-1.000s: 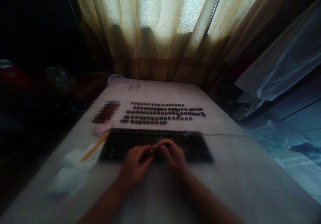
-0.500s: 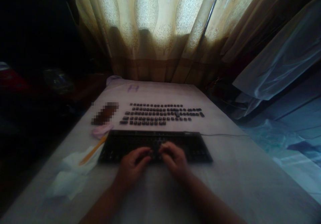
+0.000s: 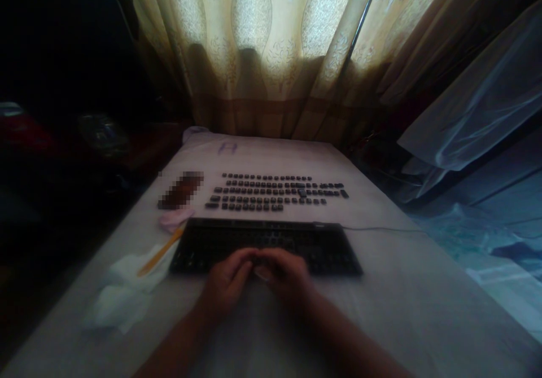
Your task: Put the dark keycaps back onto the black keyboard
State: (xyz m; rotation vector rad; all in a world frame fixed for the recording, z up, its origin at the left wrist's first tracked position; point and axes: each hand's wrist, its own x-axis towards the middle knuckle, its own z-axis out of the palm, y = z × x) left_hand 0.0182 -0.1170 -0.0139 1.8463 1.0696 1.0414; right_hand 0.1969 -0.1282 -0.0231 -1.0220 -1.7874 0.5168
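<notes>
A black keyboard (image 3: 334, 256) lies flat on the table, seemingly with its keycaps off over much of its area. My left hand (image 3: 226, 282) is over its front edge, thumb and fingers curled together. Right against it, my right hand (image 3: 292, 276) is also closed, and the fingertips of both hands meet. A small pale spot shows between them; whether it is a held thing or a nail I cannot tell. Behind the keyboard, loose black keycaps (image 3: 253, 200) are laid out in several rows.
Left of the keyboard are a yellow-orange stick-like tool (image 3: 161, 251), crumpled white tissue (image 3: 121, 307) and a pink cloth (image 3: 173, 218). A pixelated brown object (image 3: 182, 190) lies behind them. The keyboard's cable (image 3: 381, 228) trails right across the table (image 3: 402, 310). Curtains (image 3: 279, 84) hang behind.
My right hand has moved left and down, so its fingertips now meet those of my left hand. The keyboard and keycap rows keep their places; the view has shifted slightly.
</notes>
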